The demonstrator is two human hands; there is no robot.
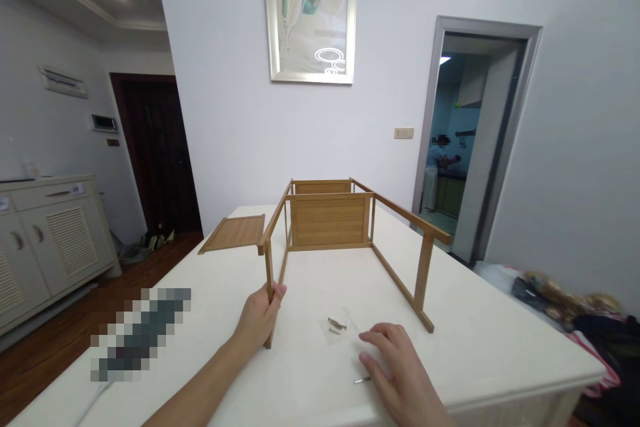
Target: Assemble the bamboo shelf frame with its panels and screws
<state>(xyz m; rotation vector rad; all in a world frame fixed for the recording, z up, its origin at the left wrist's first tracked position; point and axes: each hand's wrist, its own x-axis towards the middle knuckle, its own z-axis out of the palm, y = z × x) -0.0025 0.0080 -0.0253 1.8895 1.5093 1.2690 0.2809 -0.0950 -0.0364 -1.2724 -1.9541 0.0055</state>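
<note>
A wooden shelf frame (420, 270) lies on its side on the white table, with wooden panels fixed across it; the nearer panel (330, 220) stands upright. My left hand (260, 313) is closed around a short crosspiece at the frame's near left end. Over the table near the front edge, my right hand (397, 363) has its thumb and fingers apart. The tip of a thin metal rod (361, 381) shows beside the right thumb; the rest is hidden under the hand. Several screws (337, 325) lie on a small clear plastic bag between both hands.
A loose wooden panel (237, 231) lies at the table's (500, 340) left side. A blurred dark object (143, 333) with a cable is near the left edge. Clothes (595, 340) are piled at the right. Through the doorway, a person (434, 173) stands in another room.
</note>
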